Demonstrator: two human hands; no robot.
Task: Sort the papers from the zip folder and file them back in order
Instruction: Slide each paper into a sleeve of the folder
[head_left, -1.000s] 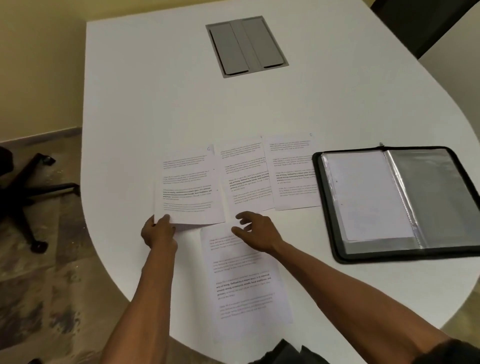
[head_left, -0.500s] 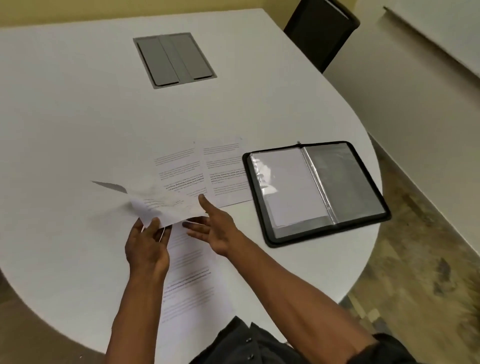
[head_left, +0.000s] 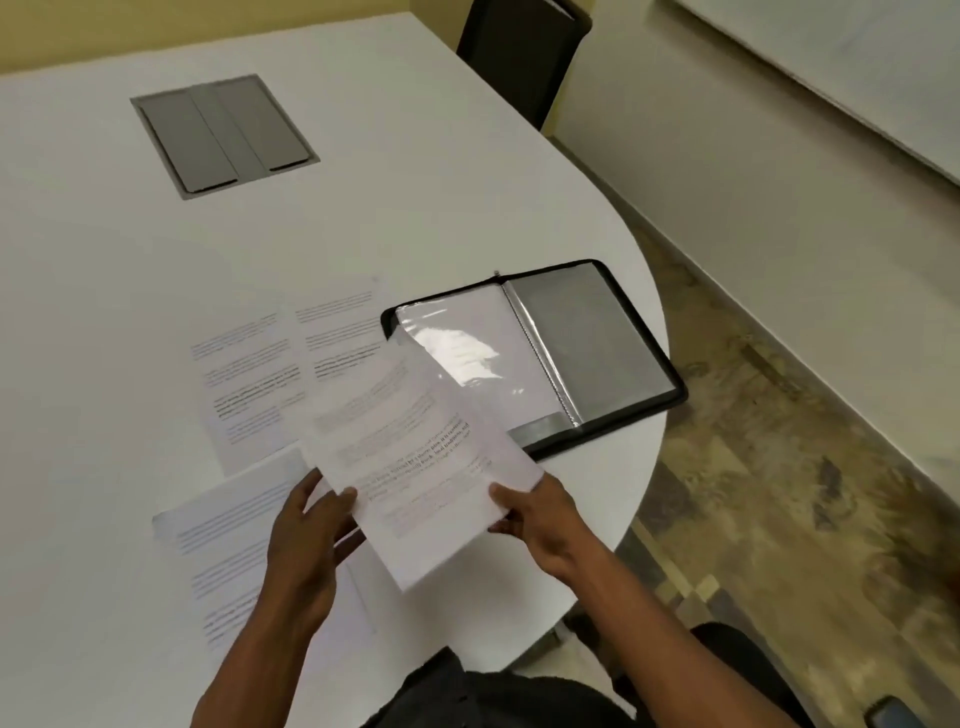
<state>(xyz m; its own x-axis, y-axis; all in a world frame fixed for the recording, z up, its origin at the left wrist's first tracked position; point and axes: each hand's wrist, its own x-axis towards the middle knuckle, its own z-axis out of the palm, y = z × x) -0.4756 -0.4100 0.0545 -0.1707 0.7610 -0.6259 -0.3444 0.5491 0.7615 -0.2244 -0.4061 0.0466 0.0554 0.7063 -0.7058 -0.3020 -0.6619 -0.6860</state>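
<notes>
I hold one printed sheet (head_left: 415, 457) in the air above the table, tilted toward the folder. My left hand (head_left: 309, 540) pinches its lower left edge and my right hand (head_left: 540, 519) grips its lower right edge. The black zip folder (head_left: 639, 374) lies open at the table's right edge, with clear plastic sleeves showing; the held sheet covers its near left corner. Two more printed sheets lie side by side on the table, one at the left (head_left: 244, 374) and one beside it (head_left: 337, 332). Another sheet (head_left: 223, 561) lies nearer me, partly under my left hand.
The white table (head_left: 104, 260) has a grey cable hatch (head_left: 223, 135) set in its far middle. A dark chair (head_left: 519, 52) stands behind the table's far right corner. The rounded table edge runs just right of the folder, with patterned floor beyond.
The left sheet was lifted off the table by my left hand and carried right toward the folder. My right hand has now taken hold of its other edge. My view swung right.
</notes>
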